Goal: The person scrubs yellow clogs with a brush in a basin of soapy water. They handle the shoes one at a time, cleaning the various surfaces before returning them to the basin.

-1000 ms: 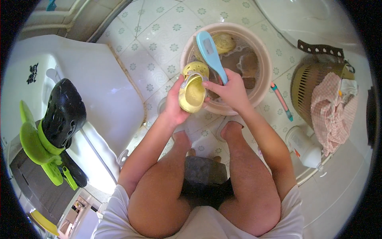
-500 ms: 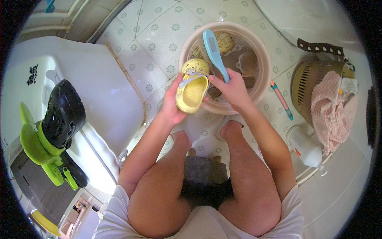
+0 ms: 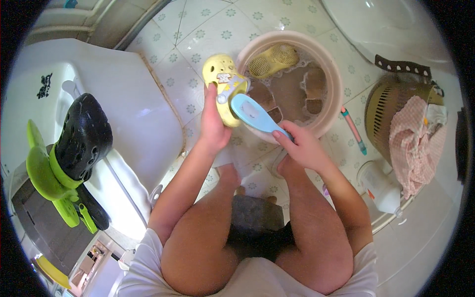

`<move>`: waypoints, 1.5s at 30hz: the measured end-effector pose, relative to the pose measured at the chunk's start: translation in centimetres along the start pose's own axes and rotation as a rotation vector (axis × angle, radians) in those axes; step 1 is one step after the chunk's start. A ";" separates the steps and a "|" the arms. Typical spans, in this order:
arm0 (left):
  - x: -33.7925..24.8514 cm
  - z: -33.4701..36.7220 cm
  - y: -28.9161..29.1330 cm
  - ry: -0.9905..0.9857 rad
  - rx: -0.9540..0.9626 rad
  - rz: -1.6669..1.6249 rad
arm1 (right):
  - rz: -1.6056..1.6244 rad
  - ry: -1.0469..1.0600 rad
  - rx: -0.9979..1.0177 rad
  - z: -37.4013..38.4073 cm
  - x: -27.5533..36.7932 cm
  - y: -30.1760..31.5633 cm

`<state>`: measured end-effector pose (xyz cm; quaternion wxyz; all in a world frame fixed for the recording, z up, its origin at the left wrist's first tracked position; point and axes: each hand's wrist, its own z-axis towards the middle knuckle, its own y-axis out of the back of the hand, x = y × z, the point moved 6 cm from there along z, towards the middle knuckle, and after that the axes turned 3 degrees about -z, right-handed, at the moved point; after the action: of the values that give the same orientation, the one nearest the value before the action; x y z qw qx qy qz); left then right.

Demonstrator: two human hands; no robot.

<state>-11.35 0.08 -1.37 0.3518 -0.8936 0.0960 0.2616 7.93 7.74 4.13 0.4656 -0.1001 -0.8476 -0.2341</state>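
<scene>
My left hand (image 3: 213, 126) grips a yellow clog (image 3: 217, 64) with a grey strap, held upright to the left of a pink basin (image 3: 337, 86). In my right hand (image 3: 303, 147) is a light-blue brush (image 3: 253, 113), gripped by its handle. The brush head lies against the clog's side near its opening; the bristles are hidden beneath it. Inside the basin, murky sudsy water holds a second yellow clog (image 3: 273, 60) with its patterned sole up. Brownish flat shapes (image 3: 315, 83) lie partly under the water.
Black and lime-green clogs (image 3: 81, 136) rest at the left beside a white tub (image 3: 111, 84). On the right are a pink-and-teal stick (image 3: 353, 129), a white bottle (image 3: 378, 185) and an olive basket (image 3: 380, 114) with a pink checked cloth (image 3: 413, 143).
The yellow clog has moved left and up and been turned. My right hand has swung the brush head from above the basin down onto the clog's side.
</scene>
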 end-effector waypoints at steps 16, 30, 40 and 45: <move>2.2 -1.3 -0.2 -0.018 0.090 0.143 | 0.497 -0.325 0.175 1.7 -2.2 -5.2; 1.0 -0.7 -0.3 -0.154 0.011 0.212 | 0.545 -0.363 0.247 3.1 -2.0 -5.2; -1.0 0.5 -0.4 -0.178 -0.009 0.200 | -0.337 0.031 -0.069 3.4 0.0 -1.6; -1.6 0.3 -1.4 -0.224 -0.028 0.160 | -0.637 -0.006 -0.084 2.6 0.5 -1.3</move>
<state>-12.30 1.31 0.07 0.3260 -0.8531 0.1232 0.3883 5.21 7.88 2.94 0.3620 0.1505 -0.8273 -0.4024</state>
